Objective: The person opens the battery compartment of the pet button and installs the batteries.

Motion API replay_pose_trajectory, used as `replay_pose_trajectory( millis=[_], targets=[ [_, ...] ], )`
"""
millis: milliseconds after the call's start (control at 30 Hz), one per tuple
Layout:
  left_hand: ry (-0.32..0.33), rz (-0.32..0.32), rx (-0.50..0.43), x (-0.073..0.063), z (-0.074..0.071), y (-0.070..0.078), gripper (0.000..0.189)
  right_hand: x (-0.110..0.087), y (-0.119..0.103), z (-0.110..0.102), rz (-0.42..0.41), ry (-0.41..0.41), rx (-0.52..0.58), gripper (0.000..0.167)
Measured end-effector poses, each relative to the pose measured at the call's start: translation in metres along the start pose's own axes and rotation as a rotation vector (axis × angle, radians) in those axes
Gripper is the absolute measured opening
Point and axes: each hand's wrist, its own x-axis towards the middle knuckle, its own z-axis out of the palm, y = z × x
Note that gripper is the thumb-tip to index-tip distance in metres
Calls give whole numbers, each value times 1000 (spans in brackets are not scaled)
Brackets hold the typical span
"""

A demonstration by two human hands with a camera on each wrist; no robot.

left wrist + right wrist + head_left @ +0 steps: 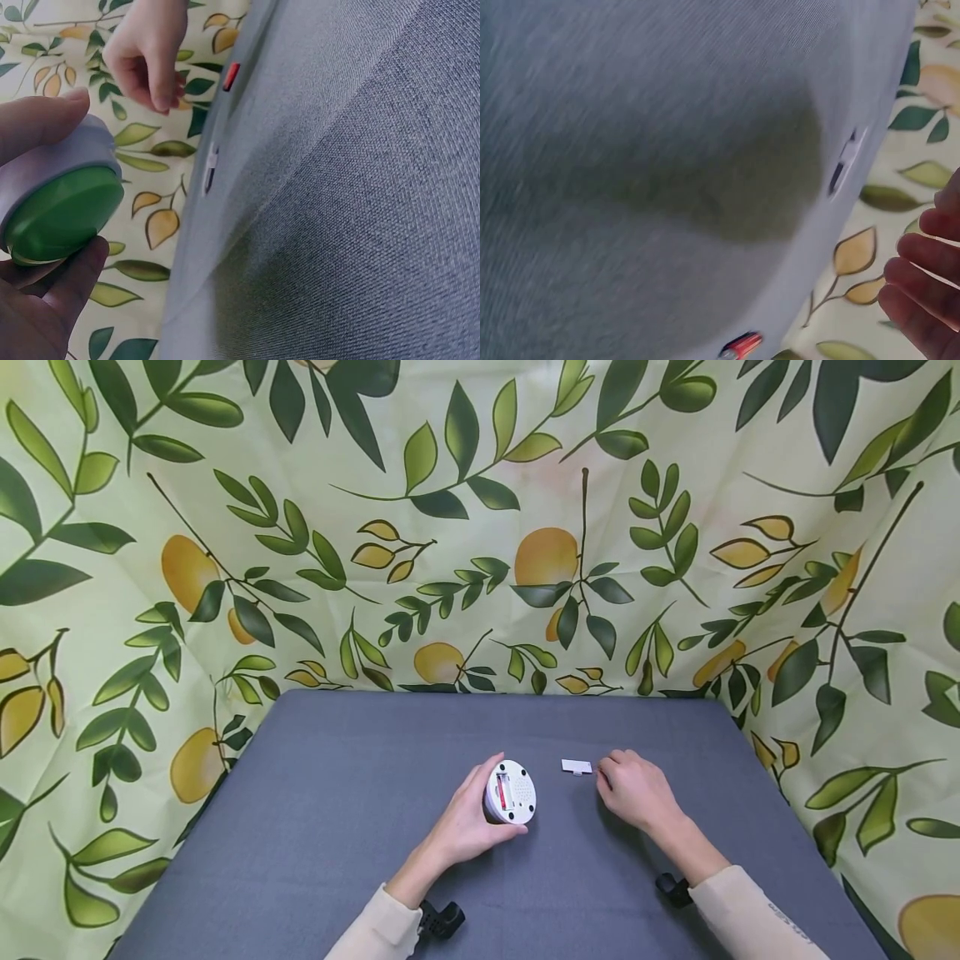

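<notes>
My left hand (468,827) grips a round white battery-powered device (523,792) by its rim, off the table. Its underside, with dark feet and small holes, faces me in the head view. In its uncovered battery compartment lies a red battery (502,793). The left wrist view shows the device's green domed face (67,214). To the right, my right hand (637,792) hovers with loosely bent fingers and nothing visible in them. Just left of it lies a white battery cover (576,767). A second red battery (742,345) rests on the table, hidden in the head view.
Grey cloth covers the table (337,760). A leaf-and-fruit patterned curtain (480,543) rises behind it and along both sides. Dark wrist-camera mounts (442,920) sit on both wrists.
</notes>
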Motion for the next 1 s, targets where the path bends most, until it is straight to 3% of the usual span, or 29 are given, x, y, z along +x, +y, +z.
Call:
replay_pose_trajectory(
  millis=[500,667,833,1000],
  targets=[
    [-10,3,-14,0,3,2,103,-8,51,-1,197,-92,22,12],
    [-10,3,-23,-1,2,2,103,-13,58,5,280,-118,74,17],
    [-10,-4,-25,-2,2,3,104,-18,61,12,363,-198,117,22],
    [-11,-5,-24,-2,0,4,104,-19,63,17,394,-251,142,20]
  ],
)
